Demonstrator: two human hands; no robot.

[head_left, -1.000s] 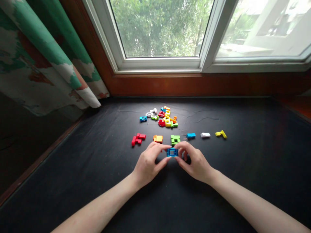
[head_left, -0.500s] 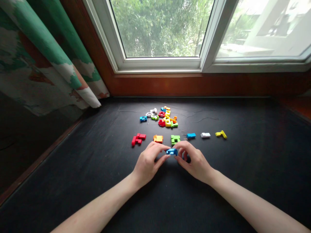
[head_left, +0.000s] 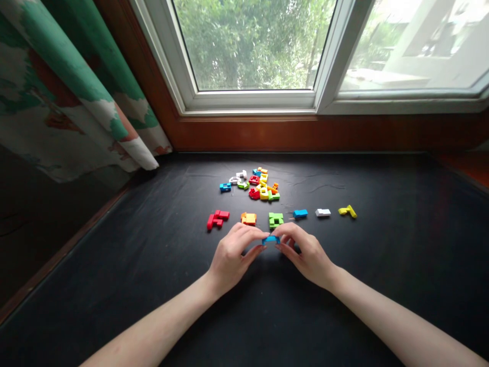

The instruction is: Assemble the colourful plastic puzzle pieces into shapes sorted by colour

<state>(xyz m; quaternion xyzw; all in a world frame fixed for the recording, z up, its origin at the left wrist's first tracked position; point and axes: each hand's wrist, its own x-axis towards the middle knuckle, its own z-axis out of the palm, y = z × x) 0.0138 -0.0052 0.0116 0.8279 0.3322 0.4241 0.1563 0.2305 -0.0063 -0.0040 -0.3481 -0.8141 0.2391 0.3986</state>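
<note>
Between my two hands is a small blue plastic toy piece [head_left: 271,239], pinched at both ends. My left hand [head_left: 233,252] grips its left end between thumb and fingers. At its right end, my right hand [head_left: 305,252] closes on it the same way. Just beyond my fingers lie an orange piece [head_left: 249,218] and a green piece [head_left: 276,220]. Farther left is a red piece [head_left: 217,219] with several arms. To the right, a blue block [head_left: 300,214], a white block [head_left: 323,212] and a yellow piece [head_left: 347,211] continue the row.
A loose heap of coloured pieces, among them a yellow one [head_left: 264,193] and a blue one [head_left: 225,187], lies behind the row on the black table surface [head_left: 153,244]. A curtain [head_left: 126,137] hangs at the left. The window frame [head_left: 248,104] stands at the back.
The blue piece has turned in my fingers, from a glossy hollow face to a flat, lighter blue side. Both hands stay in nearly the same place.
</note>
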